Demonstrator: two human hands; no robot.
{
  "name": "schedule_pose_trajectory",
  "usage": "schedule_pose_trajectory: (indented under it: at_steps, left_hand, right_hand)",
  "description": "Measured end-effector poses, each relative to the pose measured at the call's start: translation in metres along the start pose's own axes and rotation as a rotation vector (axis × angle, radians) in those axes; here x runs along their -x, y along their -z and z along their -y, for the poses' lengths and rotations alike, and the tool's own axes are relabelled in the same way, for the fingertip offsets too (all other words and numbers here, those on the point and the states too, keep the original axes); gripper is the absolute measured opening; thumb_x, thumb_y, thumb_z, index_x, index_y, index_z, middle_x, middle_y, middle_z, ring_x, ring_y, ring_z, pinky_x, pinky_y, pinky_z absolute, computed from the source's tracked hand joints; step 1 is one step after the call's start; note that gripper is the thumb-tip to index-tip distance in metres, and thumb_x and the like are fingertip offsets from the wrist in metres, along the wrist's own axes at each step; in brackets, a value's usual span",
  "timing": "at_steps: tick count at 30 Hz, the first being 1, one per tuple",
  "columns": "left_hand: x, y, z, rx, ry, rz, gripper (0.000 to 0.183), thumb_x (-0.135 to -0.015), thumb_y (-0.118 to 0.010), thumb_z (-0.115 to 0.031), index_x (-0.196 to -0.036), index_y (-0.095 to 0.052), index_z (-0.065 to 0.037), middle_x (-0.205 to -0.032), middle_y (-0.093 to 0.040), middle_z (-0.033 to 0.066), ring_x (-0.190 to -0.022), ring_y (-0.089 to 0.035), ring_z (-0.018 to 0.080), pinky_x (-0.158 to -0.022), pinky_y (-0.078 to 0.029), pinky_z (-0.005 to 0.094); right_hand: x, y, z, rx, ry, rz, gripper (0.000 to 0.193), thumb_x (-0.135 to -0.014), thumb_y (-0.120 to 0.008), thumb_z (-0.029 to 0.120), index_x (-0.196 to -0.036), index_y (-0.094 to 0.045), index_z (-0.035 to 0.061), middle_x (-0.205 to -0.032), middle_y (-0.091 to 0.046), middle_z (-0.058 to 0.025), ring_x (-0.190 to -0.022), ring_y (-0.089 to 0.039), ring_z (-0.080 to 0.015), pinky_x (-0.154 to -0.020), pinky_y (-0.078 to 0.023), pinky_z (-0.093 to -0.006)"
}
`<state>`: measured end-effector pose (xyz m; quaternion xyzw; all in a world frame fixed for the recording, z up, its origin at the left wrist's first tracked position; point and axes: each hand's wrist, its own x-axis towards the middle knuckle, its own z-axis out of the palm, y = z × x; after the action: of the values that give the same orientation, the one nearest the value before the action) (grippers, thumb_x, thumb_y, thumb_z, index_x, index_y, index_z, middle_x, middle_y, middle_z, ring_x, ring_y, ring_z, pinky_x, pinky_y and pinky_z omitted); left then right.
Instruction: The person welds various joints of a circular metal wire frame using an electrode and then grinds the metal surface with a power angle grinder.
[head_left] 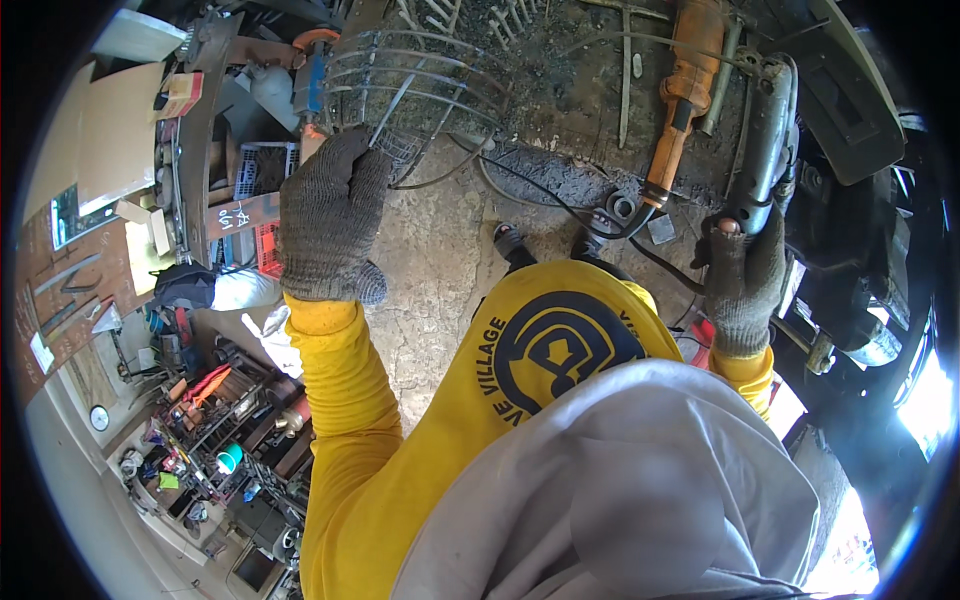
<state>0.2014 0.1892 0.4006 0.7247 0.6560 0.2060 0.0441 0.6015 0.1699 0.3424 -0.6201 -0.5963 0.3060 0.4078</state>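
My left hand (335, 215), in a dark grey knitted glove, is raised at the left of the bench. Its fingers stretch forward and the thumb stands apart; the fingertips are close to a bar of a metal grille (402, 88) made of curved rods and straight crossbars. Whether they touch it I cannot tell. A clamp (312, 85) with a blue bar and orange ends is beside the grille. My right hand (745, 285), gloved with one bare fingertip showing, is wrapped round the lower end of a grey tubular tool (764, 140).
An orange corded power tool (690, 85) lies on the dirty bench (570, 95), its black cable (560, 200) looping down. A dark panel with a rectangular window (840, 95) stands at the far right. Crates, cardboard (120, 140) and cluttered shelves fill the left side.
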Motion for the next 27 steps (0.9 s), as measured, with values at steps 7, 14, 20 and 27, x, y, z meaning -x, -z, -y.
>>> schedule_pose_trajectory:
  at_steps: [7,14,20,27]
  left_hand:
    - [0.000,0.000,-0.003,-0.006,0.029,0.003,0.024,-0.089,-0.073,-0.010,-0.111,-0.069,-0.002,-0.101,-0.072,0.0132,-0.088,-0.071,0.0233,-0.080,-0.054,0.0328]
    - [0.000,0.001,0.000,-0.060,0.042,0.044,0.026,-0.090,-0.073,-0.013,-0.114,-0.068,-0.002,-0.101,-0.072,0.0141,-0.088,-0.071,0.0238,-0.080,-0.054,0.0339]
    - [-0.001,0.002,-0.004,-0.006,0.025,-0.006,0.023,-0.089,-0.072,-0.016,-0.108,-0.070,-0.003,-0.097,-0.073,0.0170,-0.088,-0.073,0.0303,-0.077,-0.056,0.0387]
    - [-0.003,0.004,-0.012,-0.035,0.088,0.068,0.022,-0.091,-0.071,-0.015,-0.109,-0.068,-0.002,-0.097,-0.072,0.0126,-0.084,-0.070,0.0220,-0.077,-0.054,0.0334]
  right_hand:
    - [0.000,-0.009,-0.005,0.006,0.042,0.021,0.049,-0.100,-0.063,0.025,-0.136,-0.046,-0.0039,-0.081,-0.061,-0.0040,-0.064,-0.059,-0.0107,-0.057,-0.050,-0.0262]
    - [-0.003,-0.009,0.008,0.032,0.023,0.018,0.050,-0.099,-0.064,0.024,-0.135,-0.046,-0.0050,-0.081,-0.063,-0.0054,-0.065,-0.061,-0.0112,-0.056,-0.050,-0.0259]
    - [0.001,-0.010,0.009,-0.076,0.049,-0.017,0.047,-0.099,-0.063,0.021,-0.133,-0.046,-0.0059,-0.082,-0.064,-0.0061,-0.065,-0.061,-0.0115,-0.056,-0.050,-0.0257]
    - [0.004,-0.012,0.012,-0.272,-0.165,-0.062,0.042,-0.101,-0.060,0.027,-0.130,-0.047,-0.0006,-0.082,-0.061,-0.0066,-0.060,-0.058,-0.0111,-0.052,-0.048,-0.0247]
